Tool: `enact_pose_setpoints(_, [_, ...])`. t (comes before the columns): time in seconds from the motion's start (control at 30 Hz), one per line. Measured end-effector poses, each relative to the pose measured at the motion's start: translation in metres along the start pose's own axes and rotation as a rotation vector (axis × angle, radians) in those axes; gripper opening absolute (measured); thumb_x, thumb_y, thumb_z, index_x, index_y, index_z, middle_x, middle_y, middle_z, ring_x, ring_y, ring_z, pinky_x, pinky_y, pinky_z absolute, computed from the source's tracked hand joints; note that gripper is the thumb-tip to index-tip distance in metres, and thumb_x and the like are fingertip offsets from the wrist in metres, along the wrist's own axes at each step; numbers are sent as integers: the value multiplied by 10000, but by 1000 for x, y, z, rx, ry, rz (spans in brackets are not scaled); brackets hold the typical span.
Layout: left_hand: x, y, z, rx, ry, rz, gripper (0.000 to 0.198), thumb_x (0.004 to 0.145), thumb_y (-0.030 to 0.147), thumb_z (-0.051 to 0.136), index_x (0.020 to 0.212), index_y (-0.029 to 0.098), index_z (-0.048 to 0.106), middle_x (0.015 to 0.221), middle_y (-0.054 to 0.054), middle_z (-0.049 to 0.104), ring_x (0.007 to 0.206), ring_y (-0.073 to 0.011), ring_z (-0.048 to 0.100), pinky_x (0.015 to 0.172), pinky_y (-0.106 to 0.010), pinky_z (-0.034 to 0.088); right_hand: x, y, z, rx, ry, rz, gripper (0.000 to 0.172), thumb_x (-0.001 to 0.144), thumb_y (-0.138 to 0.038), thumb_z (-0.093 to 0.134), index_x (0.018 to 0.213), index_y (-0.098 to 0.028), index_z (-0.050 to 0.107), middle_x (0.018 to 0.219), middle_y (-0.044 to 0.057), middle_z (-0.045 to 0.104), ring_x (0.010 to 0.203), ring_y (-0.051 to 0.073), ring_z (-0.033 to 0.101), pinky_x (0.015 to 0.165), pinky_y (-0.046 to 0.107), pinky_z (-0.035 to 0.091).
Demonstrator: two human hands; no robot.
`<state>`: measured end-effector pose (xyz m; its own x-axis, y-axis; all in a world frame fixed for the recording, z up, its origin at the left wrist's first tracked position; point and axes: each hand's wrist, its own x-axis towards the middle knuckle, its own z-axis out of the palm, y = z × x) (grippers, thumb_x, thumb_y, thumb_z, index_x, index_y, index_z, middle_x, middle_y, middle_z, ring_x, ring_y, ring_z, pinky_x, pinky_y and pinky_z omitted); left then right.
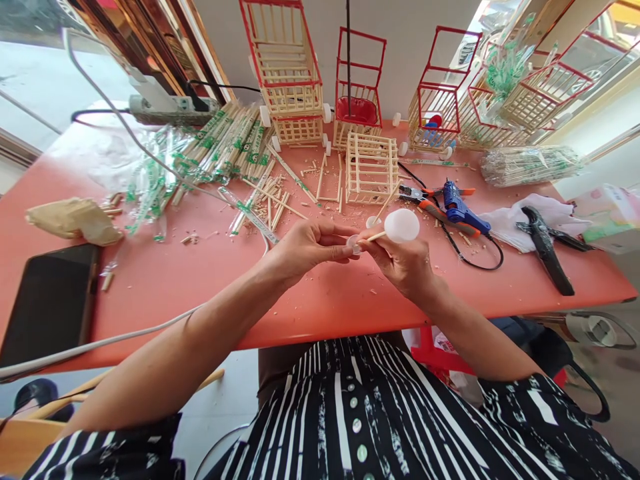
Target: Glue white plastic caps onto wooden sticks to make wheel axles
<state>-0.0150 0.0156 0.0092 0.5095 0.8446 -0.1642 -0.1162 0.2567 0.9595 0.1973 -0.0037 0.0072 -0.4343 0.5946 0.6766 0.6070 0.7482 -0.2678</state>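
My left hand (313,250) pinches a small translucent disc (353,245) between thumb and fingers, over the front part of the red table. Close beside it, my right hand (403,263) grips a short wooden stick (376,237), whose left end is at the disc. A round white cap (401,225) shows at the stick's other end, above my right fingers. Just behind my hands sits a small crate of wooden sticks (373,167). Another small white piece (373,221) lies on the table, partly hidden by my right hand.
Stick-built carts (295,87) with red edges line the back. Wrapped sticks (230,140) and a power strip (170,110) are back left, a phone (50,297) left. Pliers (425,200), a blue glue gun (460,208) and a black tool (545,250) lie right. A white cable (120,339) crosses the left.
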Motion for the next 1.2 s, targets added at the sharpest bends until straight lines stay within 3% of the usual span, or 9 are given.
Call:
enact_pose_setpoints(0.37, [1, 5, 0, 45, -43, -26, 489, 698, 338, 923, 1127, 143, 792, 978, -109, 824, 877, -187, 774, 782, -261, 612, 1, -3, -2, 108, -72, 101, 225, 1046, -291, 562, 899, -192, 700, 911, 57, 796, 778, 159, 710, 751, 280, 529])
enact_pose_setpoints(0.6, [-2, 13, -6, 149, -62, -39, 666, 708, 169, 856, 1343, 121, 660, 983, -99, 809, 860, -164, 749, 753, -257, 581, 5, -4, -2, 94, 14, 111, 246, 1039, -335, 580, 866, -215, 707, 893, 32, 799, 809, 165, 727, 782, 277, 544])
enact_pose_setpoints(0.73, [-1, 12, -6, 178, -35, -2, 630, 685, 127, 835, 1294, 103, 677, 1040, -116, 800, 955, -196, 750, 817, -280, 586, 6, -3, -2, 83, 34, 121, 212, 1028, -331, 603, 885, -222, 714, 859, 19, 794, 794, 162, 727, 768, 270, 541])
enact_pose_setpoints(0.93, [1, 9, -3, 216, -74, 1, 591, 711, 201, 843, 1282, 141, 701, 935, -84, 800, 830, -171, 738, 721, -254, 566, 7, -4, -1, 103, 40, 76, 209, 1025, -295, 609, 870, -198, 711, 885, 28, 799, 791, 154, 723, 762, 262, 534])
enact_pose_setpoints(1.2, [2, 8, 2, 144, -82, 10, 391, 750, 264, 832, 1121, 153, 779, 882, -64, 791, 853, -156, 736, 760, -241, 567, 3, -2, 1, 104, 6, 76, 242, 1042, -331, 573, 901, -194, 713, 866, 48, 789, 760, 164, 705, 724, 277, 518])
